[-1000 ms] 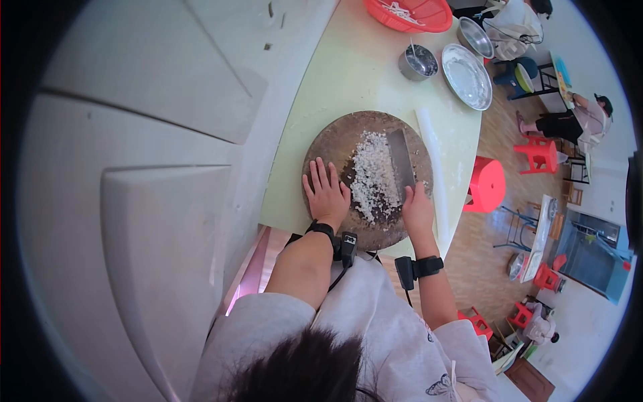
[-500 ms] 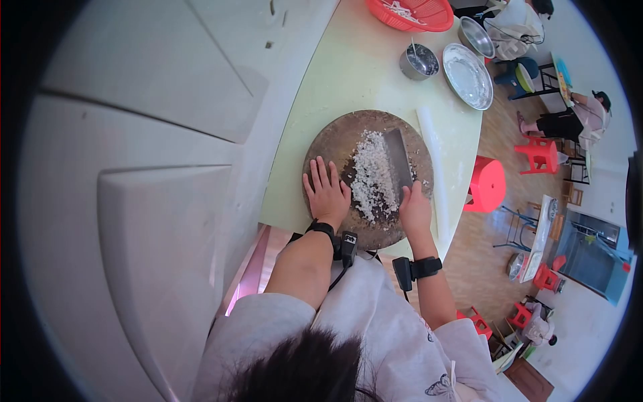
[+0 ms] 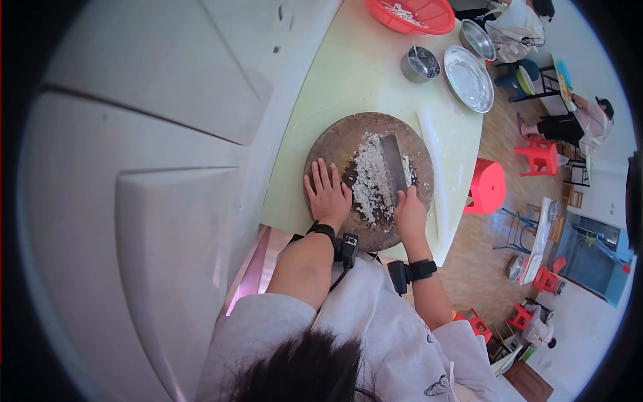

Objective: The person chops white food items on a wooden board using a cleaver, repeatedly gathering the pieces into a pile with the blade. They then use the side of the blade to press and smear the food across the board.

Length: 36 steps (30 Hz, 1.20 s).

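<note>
A round wooden chopping board (image 3: 335,141) lies on the pale green table. Across its middle spreads a heap of finely chopped white food (image 3: 370,175), with loose bits around the edges. My right hand (image 3: 410,218) grips the handle of a cleaver (image 3: 394,163), whose broad blade stands in the right side of the heap. A few white bits show to the right of the blade. My left hand (image 3: 328,197) rests flat on the board's left part, fingers spread, just beside the heap and holding nothing.
Beyond the board stand a steel pot (image 3: 420,65), a floury metal plate (image 3: 468,78), a steel bowl (image 3: 477,40) and a red basket (image 3: 412,17) with white strips. A white plastic sheet (image 3: 435,174) lies right of the board. Red stools (image 3: 487,187) and other people are farther right.
The cleaver and my right hand have shifted slightly left into the heap, leaving some white bits right of the blade. My left hand stays in place on the board.
</note>
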Motion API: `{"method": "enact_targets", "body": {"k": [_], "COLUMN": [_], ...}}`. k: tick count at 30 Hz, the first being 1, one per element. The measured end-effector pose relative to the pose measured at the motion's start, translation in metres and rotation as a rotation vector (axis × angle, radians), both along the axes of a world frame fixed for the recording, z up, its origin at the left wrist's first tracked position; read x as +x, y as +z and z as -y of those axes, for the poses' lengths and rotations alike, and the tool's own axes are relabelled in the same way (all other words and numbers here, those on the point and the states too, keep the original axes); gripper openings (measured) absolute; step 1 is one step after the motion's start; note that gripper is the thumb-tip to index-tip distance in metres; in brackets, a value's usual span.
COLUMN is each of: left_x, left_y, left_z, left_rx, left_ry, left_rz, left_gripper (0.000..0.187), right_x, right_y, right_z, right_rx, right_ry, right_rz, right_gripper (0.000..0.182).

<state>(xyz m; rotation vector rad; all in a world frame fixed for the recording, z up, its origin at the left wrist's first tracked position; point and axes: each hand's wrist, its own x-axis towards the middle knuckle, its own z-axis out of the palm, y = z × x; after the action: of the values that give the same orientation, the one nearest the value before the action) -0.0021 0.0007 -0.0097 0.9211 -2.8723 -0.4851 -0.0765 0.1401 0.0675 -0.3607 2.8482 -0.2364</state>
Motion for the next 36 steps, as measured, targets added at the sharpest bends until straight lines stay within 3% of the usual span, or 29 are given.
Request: {"method": "enact_targets", "body": {"k": [7,9,12,16,36], "left_x": [0.002,0.002,0.002,0.002,0.0], "left_y": [0.001,0.002,0.004,0.0,0.001], "left_z": [0.0,0.001,-0.001,0.0,0.0], "left_rx": [-0.009,-0.009,-0.009,-0.01,-0.012], "left_ry": [-0.007,-0.008,-0.012,-0.005,-0.01], "left_rz": [0.017,0.021,0.019,-0.002,-0.005], "left_gripper": [0.053,0.053,0.052,0.052,0.053], "right_x": [-0.001,0.001,0.0,-0.002,0.005], "right_y": [-0.006,-0.005,-0.01,-0.004,-0.006], "right_z": [0.003,0.003,0.002,0.005,0.016], "right_rx": [0.018,-0.11,-0.005,-0.107,-0.086], "right_ry": [0.014,0.014,0.01,0.001,0.05], "right_rz": [0.001,-0.11,0.002,-0.028,-0.001], "right_gripper": [0.018,0.019,0.02,0.02,0.017]}}
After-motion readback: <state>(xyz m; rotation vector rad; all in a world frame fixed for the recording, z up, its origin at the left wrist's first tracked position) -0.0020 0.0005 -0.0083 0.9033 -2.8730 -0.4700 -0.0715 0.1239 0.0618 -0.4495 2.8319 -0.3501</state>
